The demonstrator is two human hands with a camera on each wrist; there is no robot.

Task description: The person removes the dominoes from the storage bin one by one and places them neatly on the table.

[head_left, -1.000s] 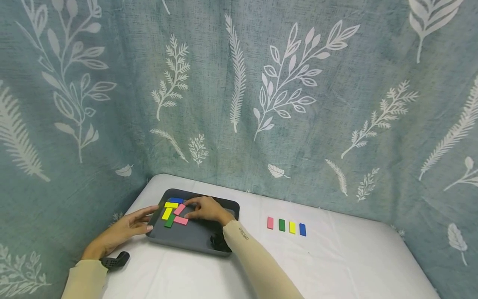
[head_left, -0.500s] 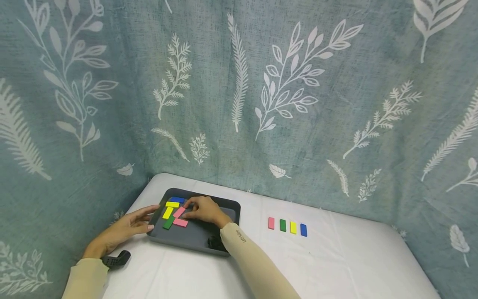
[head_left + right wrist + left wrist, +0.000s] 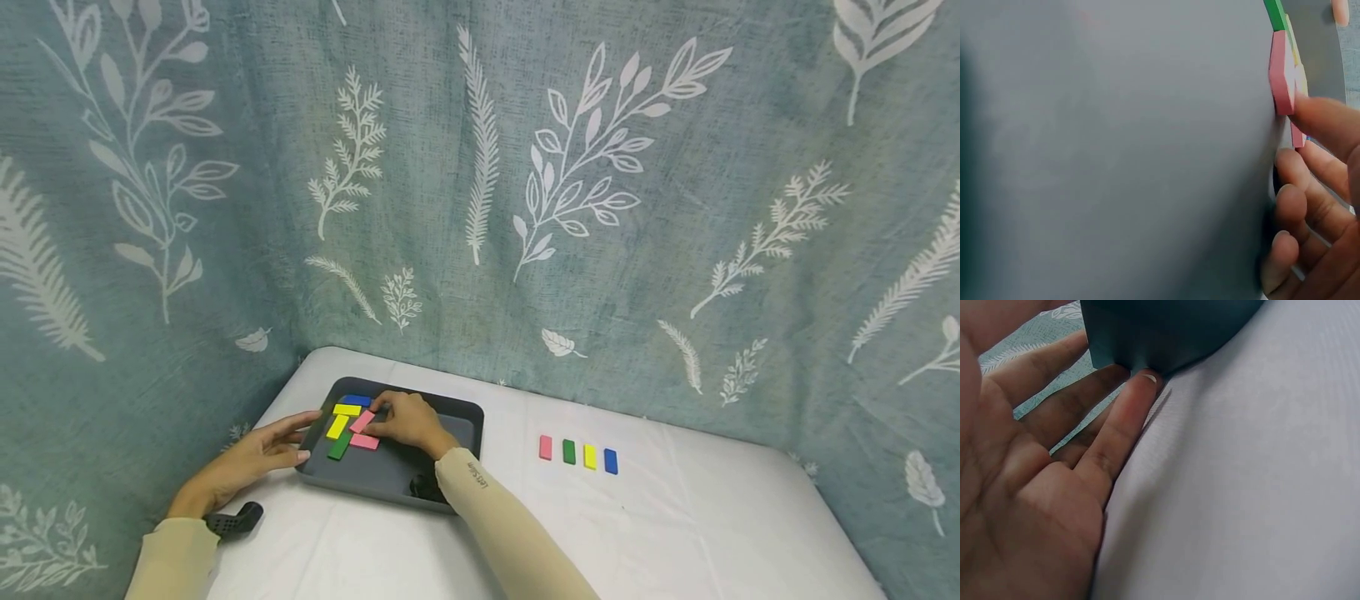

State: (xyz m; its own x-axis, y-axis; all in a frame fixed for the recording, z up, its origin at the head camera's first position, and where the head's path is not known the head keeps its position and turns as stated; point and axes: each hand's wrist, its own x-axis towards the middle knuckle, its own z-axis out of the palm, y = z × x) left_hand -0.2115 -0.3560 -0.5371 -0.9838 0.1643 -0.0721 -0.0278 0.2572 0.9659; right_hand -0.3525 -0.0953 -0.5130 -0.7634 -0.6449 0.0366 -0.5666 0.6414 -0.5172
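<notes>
Slanted pink block: in the tray [image 3: 390,479], between thumb and forefinger of the right grip [image 3: 411,421]; the block [image 3: 362,422] lies on the fingertip side of the palm, its upper end leaning right.
Right grip: pinching that block, forefinger at the upper end, thumb at the lower.
Lower pink block: flat on the tray floor just below the thumb [image 3: 365,442]; whether the thumb touches it, I cannot tell.
Left grip: fingers extended and spread, not wrapped round anything, at the tray's left side [image 3: 251,457].
Neighbours in the tray: a blue block [image 3: 357,401] at the back, a flat-lying yellow block [image 3: 347,410] before it, a tilted yellow block [image 3: 337,427], then a green block [image 3: 340,445] meeting the lower pink one.
Row on the bench: pink, green, yellow and blue blocks, apart, right of the tray on white cloth [image 3: 660,508].
Right wrist view only: the remaining fingers [image 3: 1290,203] curl loosely beneath the forefinger, and the lower pink block shows its side face.
Left wrist view only: the little finger's tip rests against the tray's outer wall [image 3: 1160,331], hidden from the head camera.
</notes>
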